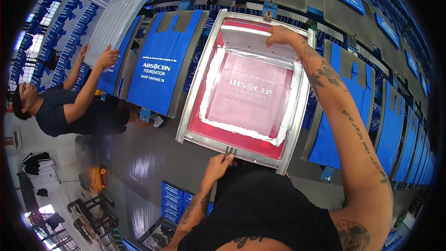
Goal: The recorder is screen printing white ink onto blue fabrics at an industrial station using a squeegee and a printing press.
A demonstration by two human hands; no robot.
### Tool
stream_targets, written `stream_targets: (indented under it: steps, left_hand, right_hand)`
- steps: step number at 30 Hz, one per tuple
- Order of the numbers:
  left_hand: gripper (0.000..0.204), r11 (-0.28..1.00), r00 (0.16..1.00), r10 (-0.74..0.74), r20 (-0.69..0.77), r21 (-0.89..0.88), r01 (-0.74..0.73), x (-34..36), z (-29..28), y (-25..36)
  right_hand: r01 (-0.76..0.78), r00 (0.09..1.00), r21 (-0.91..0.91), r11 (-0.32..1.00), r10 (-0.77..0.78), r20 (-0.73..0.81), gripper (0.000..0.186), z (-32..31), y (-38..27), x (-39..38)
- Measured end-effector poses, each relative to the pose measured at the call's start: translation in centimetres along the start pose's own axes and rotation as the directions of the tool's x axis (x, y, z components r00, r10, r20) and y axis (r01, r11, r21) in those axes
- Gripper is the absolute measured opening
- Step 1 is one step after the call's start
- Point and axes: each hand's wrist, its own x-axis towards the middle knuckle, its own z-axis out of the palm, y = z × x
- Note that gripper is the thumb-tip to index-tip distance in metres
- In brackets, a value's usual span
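In front of me a screen printing frame with a metal rim and a red border lies over a printing board. Its pale mesh shows reversed-out lettering, with white ink smeared round the edges. My right hand is closed on the top of a wide squeegee at the far end of the screen. Down at the near rim, the fingers of my left hand pinch a small metal tab. The squeegee's lower edge meets a line of white ink.
Boards with blue fabric bags stand on both sides of the frame. To the left, a co-worker holds up a pale screen frame. Blue bags are stacked low by my left arm. A yellow machine stands on the floor.
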Motion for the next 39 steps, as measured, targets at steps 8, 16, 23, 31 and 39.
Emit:
stream_targets:
  steps: [8,16,23,31,39]
  left_hand:
    - [0.052,0.975,0.998,0.040,-0.048,-0.216,-0.050,-3.4,-1.3,2.8]
    - [0.049,0.988,0.989,0.045,0.144,-0.151,-0.022,-0.8,-0.1,-2.6]
    - [0.052,0.960,0.910,0.252,0.329,-0.207,-0.191,1.6,-1.9,-2.6]
    - [0.062,0.911,0.751,0.053,0.658,0.276,-0.306,2.7,-8.9,3.0]
    - [0.051,0.887,0.828,0.401,-0.392,0.391,-0.245,9.9,-17.5,-2.6]
  right_hand:
    - [-0.011,1.000,-0.006,1.000,0.011,-0.012,0.056,-0.3,-1.2,-0.4]
    - [-0.052,0.974,-0.110,0.993,0.026,-0.227,0.040,6.0,-6.0,-7.8]
    - [-0.008,0.944,-0.135,0.991,-0.037,-0.328,0.031,16.3,-15.5,-21.5]
    - [-0.090,0.929,-0.100,0.991,0.048,-0.368,0.029,19.5,-21.5,-29.5]
    - [-0.362,0.772,0.800,0.477,0.635,-0.029,0.042,13.5,-9.1,-30.0]
